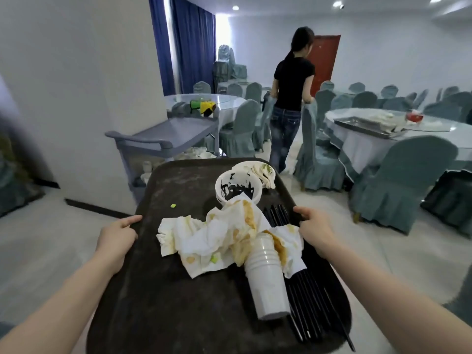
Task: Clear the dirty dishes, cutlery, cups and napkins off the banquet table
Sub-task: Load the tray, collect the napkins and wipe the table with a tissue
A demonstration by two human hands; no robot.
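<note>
At opposite side edges of the tray (158, 290), left hand (116, 237) and right hand (315, 231) curl fingers over its rim; loose stacked cups (267, 277) could roll, so keep it level.

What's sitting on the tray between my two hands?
In the head view, stained napkins lie between the left hand and right hand, partly covering stacked cups.

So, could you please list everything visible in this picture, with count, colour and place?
Dark plastic serving tray: one, carried in front.
Stained white paper napkins: a crumpled heap, tray centre.
White plastic cups: one stack, lying on its side on the tray.
Black chopsticks: several, tray right.
White bowl: one, dark-smeared, tray far end.
White plate: one, behind the bowl.
Grey service cart: one, ahead left.
Round tables: two visible, white cloths.
Grey-green covered chairs: many.
Person in black top: one, ahead.
Left hand: grips left rim.
Right hand: grips right rim.
</note>
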